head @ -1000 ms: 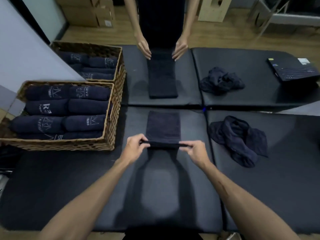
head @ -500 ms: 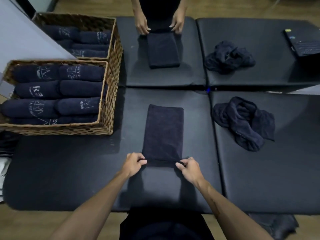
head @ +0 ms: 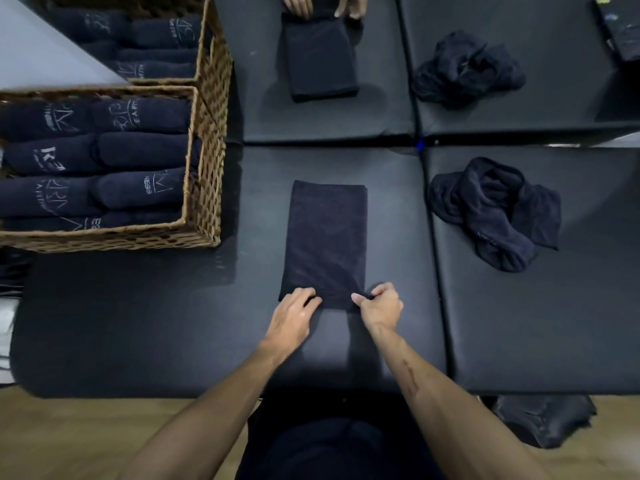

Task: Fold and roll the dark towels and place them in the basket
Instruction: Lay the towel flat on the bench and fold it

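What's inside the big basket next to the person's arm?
The basket holds rolled dark towels, some with pale logos. They cover the bottom, so anything underneath is hidden.

"NESS" on a rolled towel (head: 145, 188)

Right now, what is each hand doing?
Left hand: fingers curled on the near edge of the folded towel, gripping it.
Right hand: pinching the same edge.

Gym or spa back room, black padded benches (head: 346, 348), logo towels (head: 138, 188), wicker baskets (head: 204, 188)
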